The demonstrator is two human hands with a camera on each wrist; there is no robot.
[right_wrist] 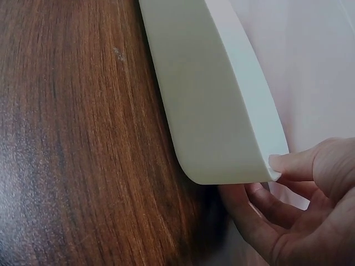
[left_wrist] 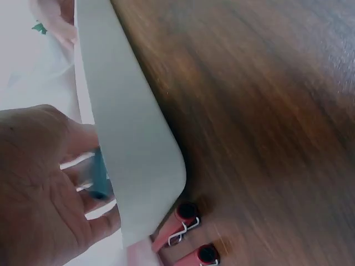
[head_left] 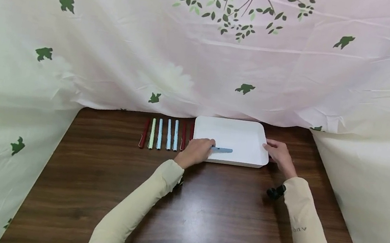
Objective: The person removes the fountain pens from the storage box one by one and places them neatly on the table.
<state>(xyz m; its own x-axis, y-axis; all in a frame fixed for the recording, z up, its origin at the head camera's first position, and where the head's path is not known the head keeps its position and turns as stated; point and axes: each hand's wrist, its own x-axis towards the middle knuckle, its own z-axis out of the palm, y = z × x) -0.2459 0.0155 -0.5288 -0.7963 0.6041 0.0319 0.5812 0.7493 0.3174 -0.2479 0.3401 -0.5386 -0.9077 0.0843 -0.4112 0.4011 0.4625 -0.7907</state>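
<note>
A white tray (head_left: 233,134) lies at the back of the table. My left hand (head_left: 195,151) reaches over its near left edge and pinches a blue pen (head_left: 224,150) above the tray floor. In the left wrist view the same pen (left_wrist: 99,174) shows partly behind the tray wall. At the tray's right end, my right hand (head_left: 279,155) grips the rim, its thumb (right_wrist: 291,165) on the inside and fingers outside below. Left of the tray stands a row of pens: dark red (head_left: 144,133), pale green (head_left: 152,133), several light blue (head_left: 169,135) and more dark red ones (head_left: 184,136).
The dark wood table (head_left: 197,221) stretches toward me in front of the tray. Patterned white cloth (head_left: 204,63) hangs right behind the tray and along both sides. Two red pens with metal clips (left_wrist: 183,221) lie close to the tray's left corner.
</note>
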